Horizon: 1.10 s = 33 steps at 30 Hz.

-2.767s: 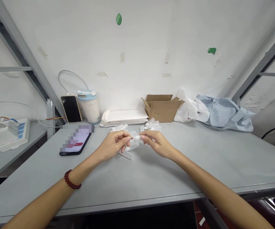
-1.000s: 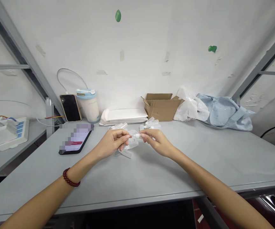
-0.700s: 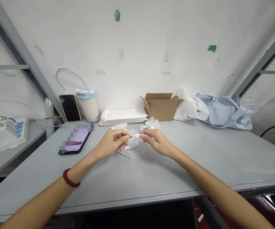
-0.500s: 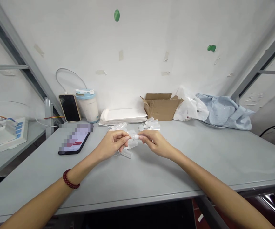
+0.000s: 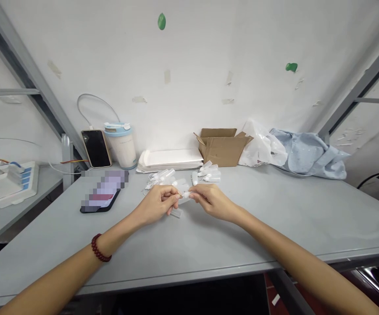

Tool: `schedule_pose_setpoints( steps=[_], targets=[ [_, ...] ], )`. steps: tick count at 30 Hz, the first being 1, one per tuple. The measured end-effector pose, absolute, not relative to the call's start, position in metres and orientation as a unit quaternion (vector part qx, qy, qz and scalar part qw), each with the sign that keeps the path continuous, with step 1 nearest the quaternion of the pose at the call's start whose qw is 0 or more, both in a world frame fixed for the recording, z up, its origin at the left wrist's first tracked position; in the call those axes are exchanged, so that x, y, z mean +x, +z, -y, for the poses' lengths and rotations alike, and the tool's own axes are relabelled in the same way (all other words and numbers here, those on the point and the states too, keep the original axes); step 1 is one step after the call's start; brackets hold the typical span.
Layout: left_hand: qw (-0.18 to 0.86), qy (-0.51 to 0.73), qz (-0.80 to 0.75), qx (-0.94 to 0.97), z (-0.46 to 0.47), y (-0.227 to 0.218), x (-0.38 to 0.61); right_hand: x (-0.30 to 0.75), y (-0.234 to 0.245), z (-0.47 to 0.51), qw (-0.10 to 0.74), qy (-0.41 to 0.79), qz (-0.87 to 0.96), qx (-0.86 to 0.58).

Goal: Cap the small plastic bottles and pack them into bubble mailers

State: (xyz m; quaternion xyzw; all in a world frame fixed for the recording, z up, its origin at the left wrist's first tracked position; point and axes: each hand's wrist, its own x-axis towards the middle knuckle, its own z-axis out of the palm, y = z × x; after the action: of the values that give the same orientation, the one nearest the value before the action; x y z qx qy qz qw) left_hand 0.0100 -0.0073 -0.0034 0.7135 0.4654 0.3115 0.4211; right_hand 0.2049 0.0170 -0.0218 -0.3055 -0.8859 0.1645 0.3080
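Above the middle of the grey table, my left hand [image 5: 159,202] and my right hand [image 5: 212,200] face each other, each closed in a pinch. Between their fingertips is a small white plastic piece [image 5: 186,194]; my right fingers grip its right end. What my left fingertips pinch at its other side is too small to name. Several clear plastic tubes [image 5: 165,175] with white ends and thin cords lie behind my left hand. Another small pile of tubes [image 5: 213,177] lies behind my right hand. One clear tube [image 5: 177,213] shows just below my left fingers.
A phone [image 5: 106,192] lies at left; another phone [image 5: 96,148] leans beside a blue-lidded cup [image 5: 122,146]. Along the wall stand white flat packs [image 5: 173,158], an open cardboard box [image 5: 224,151], a white plastic bag [image 5: 261,146] and light-blue cloth [image 5: 310,153].
Both hands have shifted slightly down toward me, still pinching at the white piece. More of the tubes behind them shows now.
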Motion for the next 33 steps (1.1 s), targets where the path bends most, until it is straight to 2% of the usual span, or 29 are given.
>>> schedule_pose_setpoints(
  steps=[14,33],
  targets=[
    [0.456,0.298,-0.484,0.684,-0.005,-0.008,0.005,0.206,-0.019,-0.024,0.331,0.182,0.871,-0.314],
    [0.437,0.284,-0.460,0.719,0.005,-0.003,0.008,0.203,-0.028,-0.021,0.330,0.175,0.876,-0.305]
  ],
)
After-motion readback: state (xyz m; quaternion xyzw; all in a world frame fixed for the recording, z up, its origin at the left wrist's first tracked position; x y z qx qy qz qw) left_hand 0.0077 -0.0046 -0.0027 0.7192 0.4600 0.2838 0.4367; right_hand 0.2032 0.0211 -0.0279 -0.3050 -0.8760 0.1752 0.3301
